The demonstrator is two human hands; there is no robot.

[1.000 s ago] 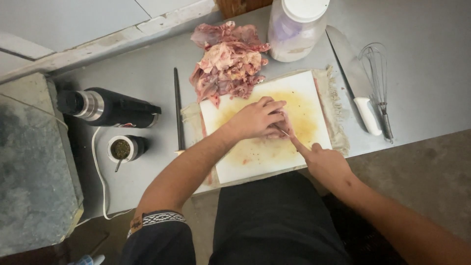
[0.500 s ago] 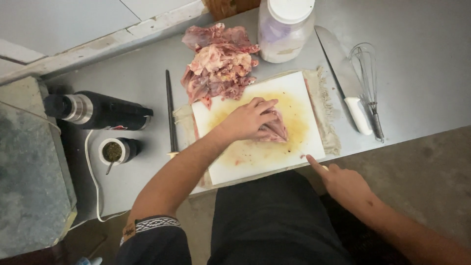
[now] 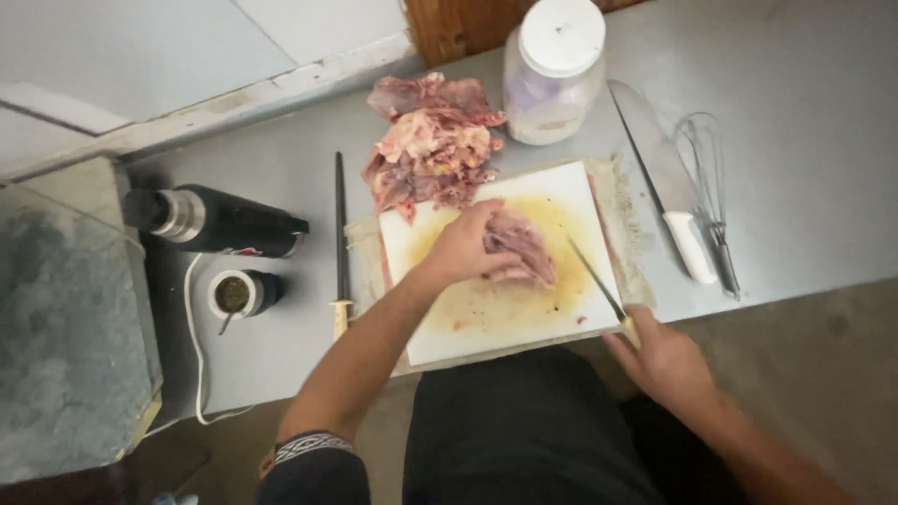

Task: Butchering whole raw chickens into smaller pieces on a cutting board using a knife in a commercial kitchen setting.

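Note:
A white cutting board (image 3: pixel 486 318), stained yellow, lies on the grey counter in front of me. On it rests a piece of raw meat (image 3: pixel 526 251). My left hand (image 3: pixel 463 248) presses down on that piece from its left side. At the board's near right corner my right hand (image 3: pixel 662 360) grips a thin knife (image 3: pixel 591 277), whose narrow blade points up across the board toward the meat, its tip a little to the right of it.
A pile of raw meat (image 3: pixel 430 150) lies beyond the board. A white-lidded jar (image 3: pixel 554 70) stands behind. A large white-handled knife (image 3: pixel 659 182) and whisk (image 3: pixel 711 196) lie right. A sharpening steel (image 3: pixel 340 243), black flask (image 3: pixel 215 222) and small cup (image 3: pixel 238 294) sit left.
My right hand drew back from the meat to the board's near right corner and now holds the thin knife. My left hand stayed on the meat.

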